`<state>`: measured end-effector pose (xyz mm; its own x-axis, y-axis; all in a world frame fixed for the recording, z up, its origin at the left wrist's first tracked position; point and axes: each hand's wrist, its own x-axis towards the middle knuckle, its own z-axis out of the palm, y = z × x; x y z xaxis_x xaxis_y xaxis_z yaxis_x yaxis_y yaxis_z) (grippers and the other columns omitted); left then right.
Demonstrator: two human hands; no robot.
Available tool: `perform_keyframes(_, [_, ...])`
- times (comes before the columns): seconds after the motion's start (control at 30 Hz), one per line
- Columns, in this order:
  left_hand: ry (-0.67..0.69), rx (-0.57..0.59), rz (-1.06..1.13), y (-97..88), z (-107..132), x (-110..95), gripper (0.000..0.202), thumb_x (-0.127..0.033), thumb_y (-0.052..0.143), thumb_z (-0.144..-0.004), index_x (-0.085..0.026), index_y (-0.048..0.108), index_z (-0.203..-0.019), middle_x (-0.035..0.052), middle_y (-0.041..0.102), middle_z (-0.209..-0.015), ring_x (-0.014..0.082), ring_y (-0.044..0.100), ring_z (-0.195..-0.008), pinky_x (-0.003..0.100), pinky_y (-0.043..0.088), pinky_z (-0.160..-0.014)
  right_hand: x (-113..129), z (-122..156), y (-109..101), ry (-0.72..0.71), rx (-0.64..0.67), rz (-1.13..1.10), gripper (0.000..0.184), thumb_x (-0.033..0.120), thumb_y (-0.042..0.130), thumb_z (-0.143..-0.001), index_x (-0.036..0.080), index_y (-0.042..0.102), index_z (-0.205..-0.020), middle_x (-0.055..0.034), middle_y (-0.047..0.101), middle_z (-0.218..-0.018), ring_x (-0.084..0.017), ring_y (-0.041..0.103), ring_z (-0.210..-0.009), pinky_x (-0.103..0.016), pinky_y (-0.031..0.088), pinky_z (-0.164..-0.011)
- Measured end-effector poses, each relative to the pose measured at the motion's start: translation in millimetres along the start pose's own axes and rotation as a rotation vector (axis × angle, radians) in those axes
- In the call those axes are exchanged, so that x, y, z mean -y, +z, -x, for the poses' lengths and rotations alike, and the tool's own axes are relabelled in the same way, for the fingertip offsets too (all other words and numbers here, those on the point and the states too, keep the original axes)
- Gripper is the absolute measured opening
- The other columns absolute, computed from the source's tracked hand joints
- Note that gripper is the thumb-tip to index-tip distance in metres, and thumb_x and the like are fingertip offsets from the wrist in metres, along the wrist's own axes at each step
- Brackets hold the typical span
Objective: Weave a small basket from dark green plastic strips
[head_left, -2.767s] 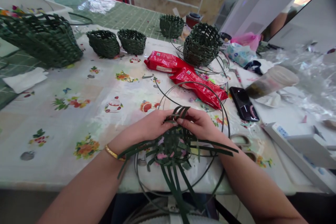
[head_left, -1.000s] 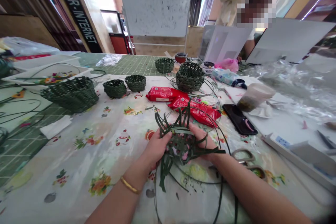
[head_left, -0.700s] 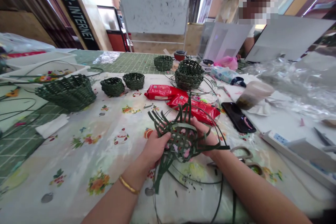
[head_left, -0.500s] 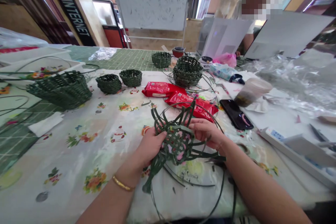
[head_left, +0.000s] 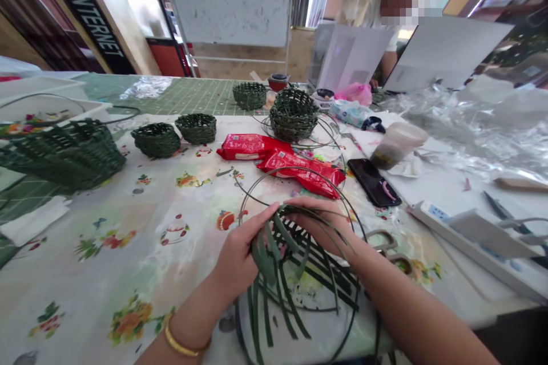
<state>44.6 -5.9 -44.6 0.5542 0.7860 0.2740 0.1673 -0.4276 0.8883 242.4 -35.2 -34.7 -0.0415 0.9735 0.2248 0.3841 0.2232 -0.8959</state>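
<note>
Between my hands is a partly woven basket [head_left: 269,254] of dark green flat strips, tilted so that its loose strip ends hang down toward me. My left hand [head_left: 242,251] grips its left side, with the thumb pressed along the upper edge. Around the far right side curls my right hand [head_left: 323,219], its fingers partly hidden behind the strips. Thin green strands [head_left: 355,205] loop in wide circles around the work. Close to my right forearm lies a pair of scissors [head_left: 398,259], partly covered by the arm.
Finished green baskets stand farther back, including a large basket [head_left: 64,154] at left and stacked baskets [head_left: 294,115]. Red packets [head_left: 299,171], a black phone [head_left: 374,182], a plastic cup [head_left: 398,145] and a power strip [head_left: 471,239] lie around. Another person [head_left: 389,40] is behind white panels.
The woven piece has been turned over and tilted; its strips, spread upward and outward before, now hang toward me. My hands have closed in around it, and the scissors have come into view.
</note>
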Motion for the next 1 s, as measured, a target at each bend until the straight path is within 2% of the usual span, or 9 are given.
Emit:
perform_keyframes(0.17, [0.253,0.028,-0.066,2.9,8,-3,0.055,-0.009,0.044,-0.084,-0.034,0.039,-0.132,-0.001,0.05,-0.131,0.0151,0.048,-0.119,0.027,0.04,-0.101,2,12,5,-0.164,-0.15,0.173,0.023,0.018,0.054,-0.081,0.023,0.066,-0.1,-0.0036,0.069,-0.092,-0.019,0.064,-0.082,-0.031,0.05,-0.076])
perform_keyframes(0.3, [0.333,0.033,-0.142,3.8,12,-6,0.059,-0.007,0.042,-0.083,-0.031,0.033,-0.136,-0.0003,0.044,-0.137,0.0149,0.042,-0.124,0.025,0.037,-0.104,6,15,4,-0.269,-0.213,0.213,0.025,0.014,0.054,-0.08,0.022,0.065,-0.101,-0.0049,0.07,-0.091,-0.019,0.066,-0.081,-0.029,0.052,-0.072])
perform_keyframes(0.47, [0.455,-0.066,-0.228,-2.5,20,-7,0.059,-0.009,0.048,-0.082,-0.031,0.035,-0.135,-0.0019,0.038,-0.141,0.0178,0.046,-0.122,0.025,0.041,-0.101,20,15,-2,-0.506,-0.133,0.1,0.033,0.013,0.05,-0.083,0.026,0.057,-0.113,-0.005,0.066,-0.105,-0.02,0.062,-0.097,-0.037,0.046,-0.091])
perform_keyframes(0.53, [0.394,-0.068,-0.241,-7.4,23,-8,0.059,-0.011,0.05,-0.082,-0.033,0.036,-0.135,-0.0023,0.045,-0.136,0.018,0.051,-0.117,0.025,0.044,-0.097,25,16,-4,-0.453,-0.133,0.025,0.037,0.019,0.055,-0.081,0.025,0.052,-0.118,-0.0061,0.063,-0.11,-0.021,0.058,-0.103,-0.041,0.04,-0.097])
perform_keyframes(0.63, [0.312,-0.063,-0.186,-10.5,29,-11,0.051,-0.02,0.048,-0.085,-0.028,0.039,-0.134,-0.0002,0.05,-0.132,0.0196,0.051,-0.117,0.026,0.044,-0.098,32,18,-7,-0.191,-0.135,-0.11,0.053,0.031,0.068,-0.071,0.021,0.047,-0.119,-0.0094,0.057,-0.114,-0.024,0.055,-0.104,-0.039,0.044,-0.091])
perform_keyframes(0.7, [0.308,-0.088,-0.157,-7.6,32,-14,0.049,-0.026,0.05,-0.084,-0.029,0.041,-0.132,-0.0016,0.047,-0.134,0.0201,0.045,-0.123,0.028,0.039,-0.103,37,18,-10,-0.067,-0.053,-0.147,0.049,0.03,0.071,-0.067,0.02,0.051,-0.112,-0.0078,0.06,-0.105,-0.021,0.058,-0.095,-0.034,0.048,-0.083])
perform_keyframes(0.77, [0.248,-0.143,-0.121,-2.6,33,-17,0.046,-0.03,0.049,-0.085,-0.033,0.044,-0.13,-0.0049,0.048,-0.134,0.018,0.042,-0.125,0.027,0.035,-0.106,41,18,-14,0.005,0.045,-0.12,0.037,0.023,0.07,-0.068,0.02,0.057,-0.103,-0.0055,0.064,-0.096,-0.019,0.06,-0.087,-0.031,0.049,-0.078])
perform_keyframes(0.87, [0.146,-0.182,-0.05,2.1,31,-21,0.039,-0.032,0.047,-0.086,-0.036,0.049,-0.125,-0.0083,0.051,-0.13,0.0154,0.043,-0.124,0.024,0.034,-0.105,44,20,-20,-0.02,0.079,-0.046,0.029,0.018,0.065,-0.071,0.018,0.062,-0.099,-0.0053,0.066,-0.092,-0.017,0.061,-0.083,-0.029,0.048,-0.076])
perform_keyframes(1.0, [0.027,-0.125,0.049,1.6,29,-20,0.036,-0.033,0.05,-0.084,-0.034,0.056,-0.119,-0.0057,0.055,-0.126,0.016,0.051,-0.117,0.02,0.038,-0.101,42,24,-21,-0.192,0.052,0.072,0.034,0.012,0.058,-0.072,0.016,0.062,-0.105,-0.0072,0.066,-0.096,-0.017,0.06,-0.086,-0.028,0.046,-0.078])
